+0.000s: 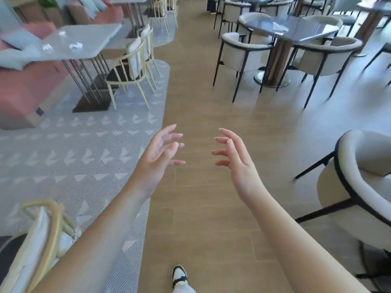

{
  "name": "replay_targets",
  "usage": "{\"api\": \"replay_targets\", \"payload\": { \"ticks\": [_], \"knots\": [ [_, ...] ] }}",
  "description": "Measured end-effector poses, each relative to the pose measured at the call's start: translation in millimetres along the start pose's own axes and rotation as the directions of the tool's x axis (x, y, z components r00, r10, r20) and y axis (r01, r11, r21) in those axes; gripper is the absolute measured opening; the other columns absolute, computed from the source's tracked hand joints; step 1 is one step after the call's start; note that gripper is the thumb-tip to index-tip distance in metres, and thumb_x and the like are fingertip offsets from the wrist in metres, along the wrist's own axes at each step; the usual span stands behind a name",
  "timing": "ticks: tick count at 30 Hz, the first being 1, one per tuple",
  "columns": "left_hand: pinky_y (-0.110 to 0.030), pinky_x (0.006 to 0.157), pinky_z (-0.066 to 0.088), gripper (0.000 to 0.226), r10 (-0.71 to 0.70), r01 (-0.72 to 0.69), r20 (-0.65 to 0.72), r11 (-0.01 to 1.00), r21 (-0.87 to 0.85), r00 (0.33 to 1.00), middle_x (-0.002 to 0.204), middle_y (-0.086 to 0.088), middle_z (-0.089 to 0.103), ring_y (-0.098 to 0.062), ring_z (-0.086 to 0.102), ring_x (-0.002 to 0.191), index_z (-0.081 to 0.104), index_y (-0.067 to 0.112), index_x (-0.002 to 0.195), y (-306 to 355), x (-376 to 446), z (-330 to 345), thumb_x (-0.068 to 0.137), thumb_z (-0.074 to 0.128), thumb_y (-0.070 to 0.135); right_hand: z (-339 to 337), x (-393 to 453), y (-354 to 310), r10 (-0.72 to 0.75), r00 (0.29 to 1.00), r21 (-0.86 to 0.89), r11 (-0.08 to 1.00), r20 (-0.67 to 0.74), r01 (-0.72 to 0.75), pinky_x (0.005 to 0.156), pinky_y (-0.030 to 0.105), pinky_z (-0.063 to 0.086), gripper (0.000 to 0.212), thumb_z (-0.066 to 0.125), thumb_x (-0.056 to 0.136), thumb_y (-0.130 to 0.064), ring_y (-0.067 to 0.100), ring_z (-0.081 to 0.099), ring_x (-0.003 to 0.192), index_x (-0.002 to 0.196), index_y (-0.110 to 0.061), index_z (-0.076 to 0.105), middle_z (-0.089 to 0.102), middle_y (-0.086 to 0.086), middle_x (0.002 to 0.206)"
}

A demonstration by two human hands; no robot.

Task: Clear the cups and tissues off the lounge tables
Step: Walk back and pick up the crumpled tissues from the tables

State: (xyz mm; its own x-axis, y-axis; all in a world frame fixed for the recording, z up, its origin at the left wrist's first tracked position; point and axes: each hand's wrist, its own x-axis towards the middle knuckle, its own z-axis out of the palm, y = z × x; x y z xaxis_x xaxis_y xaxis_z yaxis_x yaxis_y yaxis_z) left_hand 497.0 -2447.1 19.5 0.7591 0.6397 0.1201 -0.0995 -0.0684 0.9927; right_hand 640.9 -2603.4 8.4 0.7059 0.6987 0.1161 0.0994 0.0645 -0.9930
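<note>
Left hand (157,154) fingers (169,130) spread, released, holding nothing. Right hand (237,159) fingers (222,153) same, loosely spread, empty. Both hovered over wood-plank floor (203,102), open aisle running toward 12 o'clock. Grey patterned carpet (74,157) edge at 9 o'clock. Crumpled tissues (75,45) lay on grey stone-look bench (91,37) at 10 o'clock, beside pink sofa (25,87). Dark glossy bench (296,28) at 1 o'clock, ringed by cream tub chairs (239,51). Shoe (179,275) at 6 o'clock.

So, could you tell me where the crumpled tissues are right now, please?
In the head view, the crumpled tissues lie upper left on the grey table, between the pink sofa and cream chairs.
</note>
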Motion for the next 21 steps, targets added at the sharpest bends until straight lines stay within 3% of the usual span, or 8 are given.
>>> {"api": "replay_targets", "payload": {
  "ticks": [11, 16, 21],
  "knots": [
    [-0.028, 0.081, 0.059, 0.068, -0.002, 0.003, -0.11, 1.0, 0.009, 0.994, 0.141, 0.001, 0.057, -0.011, 0.062, 0.124, 0.049, 0.027, 0.144, -26, 142, -115, 0.082, 0.061, 0.053, 107, 173, 21, 0.001, 0.992, -0.018, 1.0, 0.123, 0.001, 0.087, 0.032, 0.055, 0.042, 0.037, 0.101, -0.049, 0.013, 0.067, 0.107, 0.138, -0.038, 0.052, 0.062, -0.012, 0.125],
    [-0.029, 0.081, 0.059, 0.053, -0.013, 0.014, -0.122, 1.0, 0.012, 0.992, 0.141, -0.001, 0.057, -0.015, 0.061, 0.126, 0.05, 0.026, 0.144, -33, 214, -160, 0.092, 0.056, 0.037, 144, 246, 26, 0.0, 0.991, -0.003, 1.0, 0.134, 0.0, 0.086, 0.03, 0.055, 0.041, 0.038, 0.101, -0.049, 0.013, 0.067, 0.106, 0.137, -0.038, 0.052, 0.063, -0.015, 0.123],
    [-0.031, 0.083, 0.06, 0.065, 0.0, 0.001, -0.123, 1.0, 0.007, 0.992, 0.139, -0.001, 0.057, -0.012, 0.063, 0.123, 0.05, 0.029, 0.143, -46, 286, -184, 0.084, 0.059, 0.052, 166, 322, 41, 0.013, 0.984, -0.015, 1.0, 0.178, -0.01, 0.087, 0.029, 0.055, 0.041, 0.038, 0.102, -0.047, 0.011, 0.067, 0.105, 0.139, -0.036, 0.051, 0.061, -0.015, 0.125]
  ]
}}
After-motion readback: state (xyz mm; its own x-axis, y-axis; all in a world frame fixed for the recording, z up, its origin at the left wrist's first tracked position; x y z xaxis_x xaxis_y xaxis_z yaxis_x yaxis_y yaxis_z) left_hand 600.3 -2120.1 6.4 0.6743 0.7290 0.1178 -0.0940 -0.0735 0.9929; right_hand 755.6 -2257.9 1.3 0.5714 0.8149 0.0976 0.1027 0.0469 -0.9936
